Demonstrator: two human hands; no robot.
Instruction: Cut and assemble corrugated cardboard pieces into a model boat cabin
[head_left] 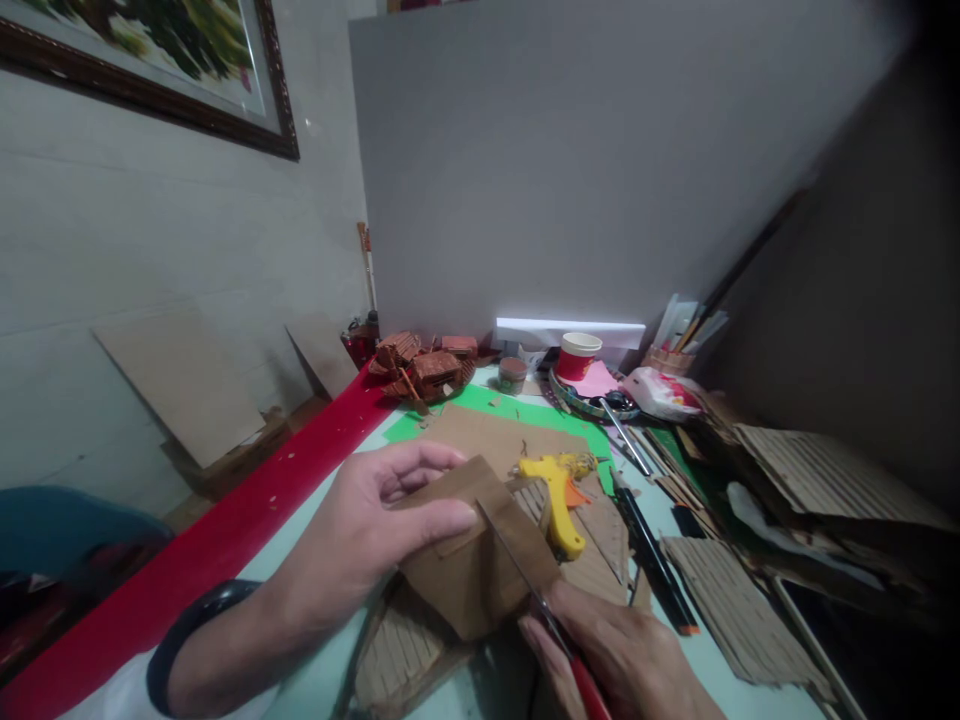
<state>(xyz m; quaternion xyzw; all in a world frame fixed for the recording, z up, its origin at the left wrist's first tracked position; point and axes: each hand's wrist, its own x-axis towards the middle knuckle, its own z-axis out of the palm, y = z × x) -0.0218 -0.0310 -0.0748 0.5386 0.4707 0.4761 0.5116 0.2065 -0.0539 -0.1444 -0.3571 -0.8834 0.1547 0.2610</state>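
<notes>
My left hand (375,520) grips a piece of brown cardboard (480,600), thumb pressed on its face and the other fingers curled at its back edge. In my right hand (600,640) is a red-handled knife (585,690) with a long, thin blade. The blade lies across the cardboard face, its tip close to my left thumb. Below the held piece, a ridged corrugated cardboard shape (401,650) rests on the table, partly hidden. Just beyond my hands lies a yellow hot glue gun (559,500) on more cardboard.
A brown cardboard ship model (435,375) stands at the back left. Behind the glue gun are a small jar (512,375) and a red paper cup (579,357). A black marker-like tool (654,555) and corrugated scraps (742,605) lie on the right. Red material (225,540) runs along the left edge.
</notes>
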